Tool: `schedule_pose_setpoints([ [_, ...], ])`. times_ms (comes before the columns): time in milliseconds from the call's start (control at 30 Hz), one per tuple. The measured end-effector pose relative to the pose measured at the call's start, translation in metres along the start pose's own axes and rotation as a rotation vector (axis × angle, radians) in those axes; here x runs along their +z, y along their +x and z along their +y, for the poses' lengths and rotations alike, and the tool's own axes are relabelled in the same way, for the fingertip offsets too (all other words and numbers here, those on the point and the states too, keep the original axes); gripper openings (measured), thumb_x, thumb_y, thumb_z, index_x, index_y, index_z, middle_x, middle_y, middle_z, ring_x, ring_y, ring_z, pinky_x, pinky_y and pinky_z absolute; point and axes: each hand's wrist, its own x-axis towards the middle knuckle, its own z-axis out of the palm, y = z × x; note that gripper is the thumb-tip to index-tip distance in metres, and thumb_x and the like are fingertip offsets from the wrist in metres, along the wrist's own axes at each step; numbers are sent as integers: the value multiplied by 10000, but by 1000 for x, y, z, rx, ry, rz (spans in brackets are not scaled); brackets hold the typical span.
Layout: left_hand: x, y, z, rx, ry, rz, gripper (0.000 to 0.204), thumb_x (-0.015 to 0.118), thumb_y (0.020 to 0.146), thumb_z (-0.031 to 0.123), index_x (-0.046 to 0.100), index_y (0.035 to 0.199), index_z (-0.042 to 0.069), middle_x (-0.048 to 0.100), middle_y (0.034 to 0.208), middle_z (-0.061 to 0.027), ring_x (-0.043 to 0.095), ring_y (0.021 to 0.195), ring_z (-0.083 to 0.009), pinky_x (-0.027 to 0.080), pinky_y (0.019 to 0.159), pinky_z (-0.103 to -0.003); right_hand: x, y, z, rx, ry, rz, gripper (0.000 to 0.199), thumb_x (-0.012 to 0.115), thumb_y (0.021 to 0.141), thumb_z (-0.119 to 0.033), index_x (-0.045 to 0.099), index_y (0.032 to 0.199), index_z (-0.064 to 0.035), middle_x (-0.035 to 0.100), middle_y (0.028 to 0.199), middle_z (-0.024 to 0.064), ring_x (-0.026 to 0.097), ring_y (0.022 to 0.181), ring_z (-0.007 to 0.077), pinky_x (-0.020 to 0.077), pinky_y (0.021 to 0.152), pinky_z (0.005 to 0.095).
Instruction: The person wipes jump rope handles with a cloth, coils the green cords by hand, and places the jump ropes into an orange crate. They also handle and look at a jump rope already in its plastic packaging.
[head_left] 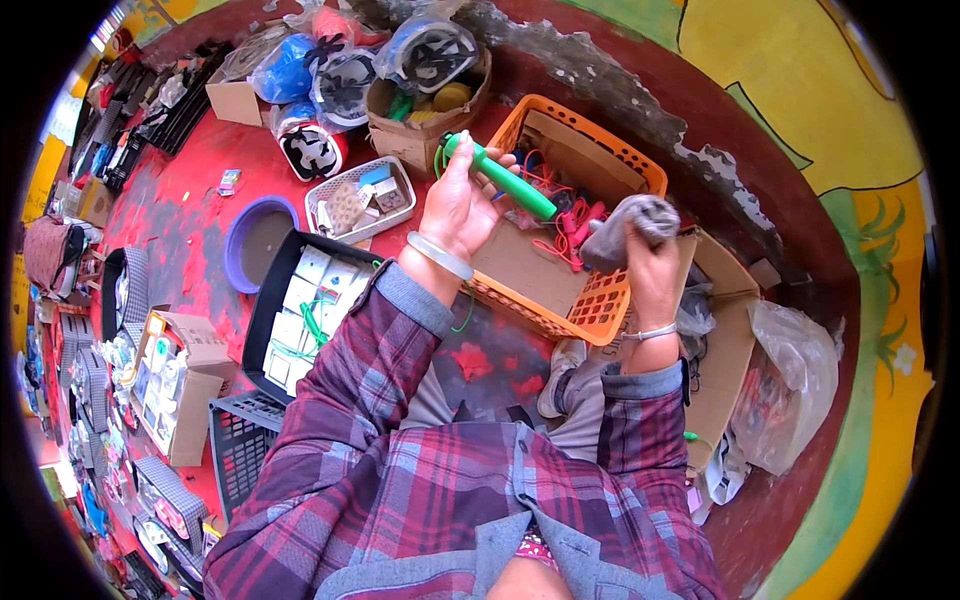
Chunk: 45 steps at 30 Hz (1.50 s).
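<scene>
My left hand (456,210) is closed round a bright green jump rope handle (518,190), tilted with its far end toward the right. A thin green cord (468,308) hangs below my left wrist. Bunched in my right hand (652,278) is a grey cloth (612,238), apart from the handle. Both hands are above an orange plastic basket (602,318) lined with cardboard. Inside it lie pink-red jump rope handles (574,226) with tangled red and blue cords.
At the left, a black tray (262,325) holds small white boxes and green cord, near a purple basin (238,258) and a white basket (400,216). Bagged helmets (345,85) are piled behind. An open cardboard box (725,340) and clear plastic bag (790,390) stand right, along the wall.
</scene>
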Motion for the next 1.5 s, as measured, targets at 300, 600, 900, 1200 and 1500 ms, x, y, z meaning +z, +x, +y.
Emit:
schedule_pose_setpoints([
  [300, -1, -1, -31, -29, 202, -74, 274, 515, 924, 303, 569, 1019, 51, 617, 967, -103, 606, 899, -215, 506, 819, -387, 26, -25, -13, -202, -124, -807, 541, 530, 718, -13, 512, 1257, -51, 278, 1449, 135, 262, 1340, 234, 212, 1081, 349],
  [600, 5, -14, -50, -119, 178, -210, 256, 500, 935, 277, 582, 1023, 52, 637, 955, -62, 619, 826, -162, 515, 763, -323, 41, -32, -1, -354, -475, -403, 612, 665, 791, -266, 421, 1275, 18, 503, 1227, 202, 498, 1131, 331, 392, 961, 369],
  [900, 13, -35, -62, -104, 353, -164, 305, 559, 903, 326, 573, 1053, 61, 612, 983, -38, 576, 894, -128, 477, 794, -267, 56, -47, -5, -353, -855, -131, 320, 609, 823, -263, 501, 1010, -27, 585, 900, 180, 563, 853, 367, 454, 707, 445],
  [1200, 6, -41, -54, -178, 319, -333, 280, 615, 851, 239, 603, 1028, 22, 619, 961, -54, 588, 876, -135, 479, 788, -276, 53, -60, -21, -215, -624, -241, 319, 615, 822, -337, 565, 1005, -79, 637, 772, 147, 618, 694, 349, 480, 608, 413],
  [1500, 23, -110, -37, 32, 461, -809, 364, 594, 788, 221, 603, 1050, -32, 597, 1128, -182, 471, 1183, -280, 337, 1009, -415, 1, -98, -41, 572, 625, -906, 395, 598, 832, -155, 502, 1184, -4, 568, 1059, 24, 553, 945, 111, 453, 792, 242],
])
